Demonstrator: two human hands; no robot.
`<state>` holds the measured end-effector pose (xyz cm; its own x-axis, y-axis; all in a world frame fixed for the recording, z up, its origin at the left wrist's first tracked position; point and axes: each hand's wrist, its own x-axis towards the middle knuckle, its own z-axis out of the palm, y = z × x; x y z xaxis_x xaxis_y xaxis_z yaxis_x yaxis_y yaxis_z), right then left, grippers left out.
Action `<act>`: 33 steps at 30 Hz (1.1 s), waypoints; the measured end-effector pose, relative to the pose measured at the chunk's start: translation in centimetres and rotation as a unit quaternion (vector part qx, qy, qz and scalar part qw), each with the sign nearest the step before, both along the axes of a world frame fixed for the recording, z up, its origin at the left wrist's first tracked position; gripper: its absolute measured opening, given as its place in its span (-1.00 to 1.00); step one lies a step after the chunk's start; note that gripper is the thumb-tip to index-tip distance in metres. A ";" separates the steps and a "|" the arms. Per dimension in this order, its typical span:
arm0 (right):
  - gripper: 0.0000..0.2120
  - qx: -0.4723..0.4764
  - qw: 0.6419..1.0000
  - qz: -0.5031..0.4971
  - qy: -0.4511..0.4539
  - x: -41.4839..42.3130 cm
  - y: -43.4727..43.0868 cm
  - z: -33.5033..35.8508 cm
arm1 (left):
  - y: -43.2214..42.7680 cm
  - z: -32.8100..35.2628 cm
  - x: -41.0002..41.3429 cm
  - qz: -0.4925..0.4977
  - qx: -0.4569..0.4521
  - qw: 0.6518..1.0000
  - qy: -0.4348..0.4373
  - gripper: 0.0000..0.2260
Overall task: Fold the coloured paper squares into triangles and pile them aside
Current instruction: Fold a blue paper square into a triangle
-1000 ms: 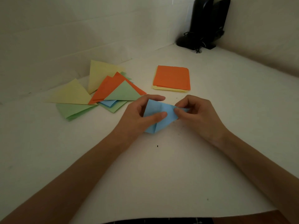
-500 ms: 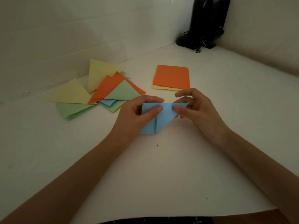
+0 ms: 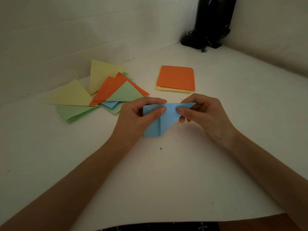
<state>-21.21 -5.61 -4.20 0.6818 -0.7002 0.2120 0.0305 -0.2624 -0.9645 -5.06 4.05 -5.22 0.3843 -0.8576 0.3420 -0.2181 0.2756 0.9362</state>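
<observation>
Head-worn wide-angle view, facing forward-down onto table (image 3: 166, 180) (black object (image 3: 213, 22) far ahead); left hand (image 3: 133, 117), right hand (image 3: 208, 117) close

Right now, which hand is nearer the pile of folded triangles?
Left. The left hand sits just right of the folded triangles; the right hand is farther off, across the blue paper.

both hands (image 3: 136, 117) pinching blue paper (image 3: 164, 119)

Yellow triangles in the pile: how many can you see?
2. The left yellow triangle lies at the pile's left edge; the back yellow triangle lies nearest the wall, partly under the orange triangles. More may be hidden beneath the pile.
</observation>
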 end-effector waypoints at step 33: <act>-0.91 0.050 0.998 -0.008 0.021 0.1 0.0 0.1 | -0.2 -0.3 0.2 0.000 0.009 1.000 -0.017 -0.79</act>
